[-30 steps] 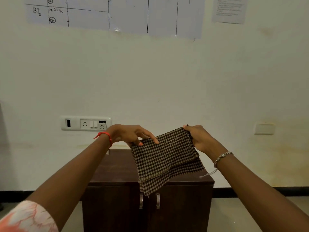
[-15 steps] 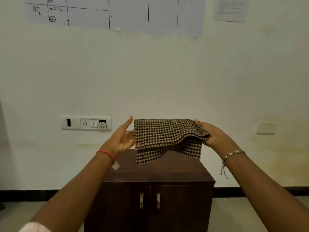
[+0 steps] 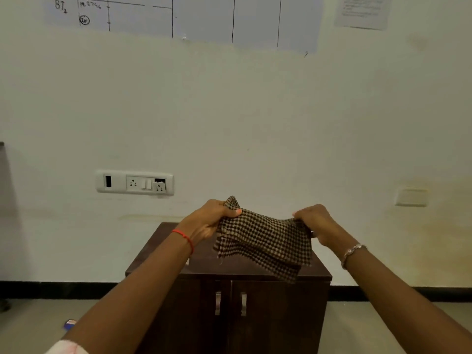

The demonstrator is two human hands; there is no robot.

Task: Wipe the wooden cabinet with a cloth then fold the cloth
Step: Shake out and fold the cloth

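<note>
Two hands up, cloth stretched between them in the air above the cabinet. Wall (image 3: 255, 111) fills most of the view, cream, stained yellowish low on the right. Paper chart (image 3: 204, 16) at top, cut off by the frame edge; a smaller sheet (image 3: 362, 11) to its right has print too small to read. Cabinet (image 3: 281, 315): dark wood, two doors, both closed, so contents hidden; two metal handles (image 3: 217, 303) side by side at the centre seam; lower part cut off by the frame and partly behind the forearms. Cloth (image 3: 263, 241): brown-and-tan check, folded in layers, sagging in the middle, lower edge hangs in front of the cabinet top's front edge; can't tell whether it touches the top. Left hand (image 3: 212, 221) clamped on the cloth's left end, thumb on top, red thread at the wrist. Right hand (image 3: 316, 223) closed on the right end, fingertips buried in the fabric, bracelet on the wrist. Switch plate (image 3: 134, 183) on the wall at left, one socket cover hanging crooked. Small blue item (image 3: 69, 324) on the floor lower left, too small to identify.
</note>
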